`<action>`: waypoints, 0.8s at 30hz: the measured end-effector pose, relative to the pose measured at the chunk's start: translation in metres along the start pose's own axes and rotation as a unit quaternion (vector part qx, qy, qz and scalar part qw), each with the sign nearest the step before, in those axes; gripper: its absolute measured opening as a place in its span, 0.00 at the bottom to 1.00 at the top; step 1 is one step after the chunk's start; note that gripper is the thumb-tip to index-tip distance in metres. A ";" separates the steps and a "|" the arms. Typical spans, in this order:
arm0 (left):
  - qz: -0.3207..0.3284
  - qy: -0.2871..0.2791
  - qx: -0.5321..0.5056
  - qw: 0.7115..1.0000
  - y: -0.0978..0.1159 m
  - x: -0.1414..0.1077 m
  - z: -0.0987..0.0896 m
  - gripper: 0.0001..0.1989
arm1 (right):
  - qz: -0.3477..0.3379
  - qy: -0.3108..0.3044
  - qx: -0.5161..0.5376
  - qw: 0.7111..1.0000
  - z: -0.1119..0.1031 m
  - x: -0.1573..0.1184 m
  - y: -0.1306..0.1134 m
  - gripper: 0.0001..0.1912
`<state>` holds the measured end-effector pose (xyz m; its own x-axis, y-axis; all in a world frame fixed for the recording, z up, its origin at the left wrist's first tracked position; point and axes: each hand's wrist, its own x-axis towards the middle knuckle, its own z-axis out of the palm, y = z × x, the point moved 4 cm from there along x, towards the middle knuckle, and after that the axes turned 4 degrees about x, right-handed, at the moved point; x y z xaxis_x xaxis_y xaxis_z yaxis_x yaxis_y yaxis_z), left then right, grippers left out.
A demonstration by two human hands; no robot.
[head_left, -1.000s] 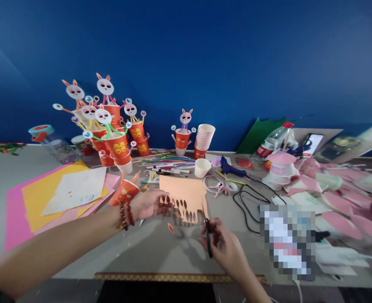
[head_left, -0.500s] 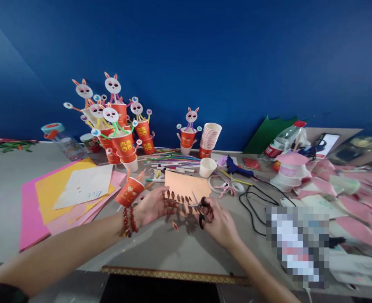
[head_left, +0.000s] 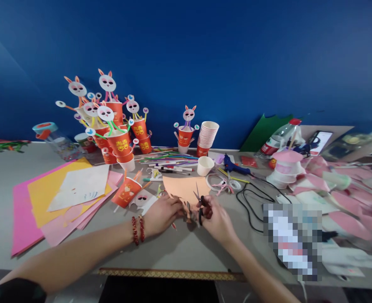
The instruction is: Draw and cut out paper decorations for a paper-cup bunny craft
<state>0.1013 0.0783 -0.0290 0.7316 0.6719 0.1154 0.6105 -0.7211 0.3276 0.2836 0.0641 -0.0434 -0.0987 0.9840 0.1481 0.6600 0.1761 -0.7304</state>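
Black-handled scissors (head_left: 200, 200) are in my right hand (head_left: 219, 221), their blades apart and pointing up over a sheet of orange paper (head_left: 186, 185). Cut-outs notch the near edge of this sheet. My left hand (head_left: 162, 213), with red bead bracelets at the wrist, has its fingers curled down on the paper's near left edge. What lies under those fingertips is partly hidden. A small cut orange piece (head_left: 174, 226) rests on the table just below the left hand. Beside that hand lies a white rabbit face cut-out (head_left: 142, 198).
Orange cups with rabbit figures (head_left: 118, 141) stand back left, near coloured paper sheets (head_left: 25, 210). Behind the orange paper are pens (head_left: 173, 162), a white cup (head_left: 205, 166) and a cup stack (head_left: 208, 134). A blue glue gun (head_left: 236, 165), black cable (head_left: 244, 208) and pink-and-white paper crafts (head_left: 346, 202) occupy the right.
My left hand has turned over, from spread fingers beside the cut edge to fingers curled down on the paper. The scissors have moved slightly up, away from the cut edge.
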 end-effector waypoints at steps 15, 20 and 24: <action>-0.032 0.013 0.080 0.996 -0.003 -0.005 0.011 0.05 | 0.020 -0.016 0.040 0.999 0.015 -0.001 0.018 0.13; -0.035 0.012 0.076 0.996 -0.004 -0.007 0.015 0.05 | 0.022 -0.017 0.024 0.999 0.014 -0.001 0.015 0.14; -0.040 0.016 0.063 0.997 -0.004 -0.008 0.016 0.06 | 0.026 -0.015 0.020 0.999 0.013 -0.002 0.014 0.13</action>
<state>0.0980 0.0729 -0.0463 0.6696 0.7323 0.1242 0.7020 -0.6786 0.2161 0.2836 0.0654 -0.0625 -0.0873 0.9921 0.0897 0.6343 0.1248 -0.7630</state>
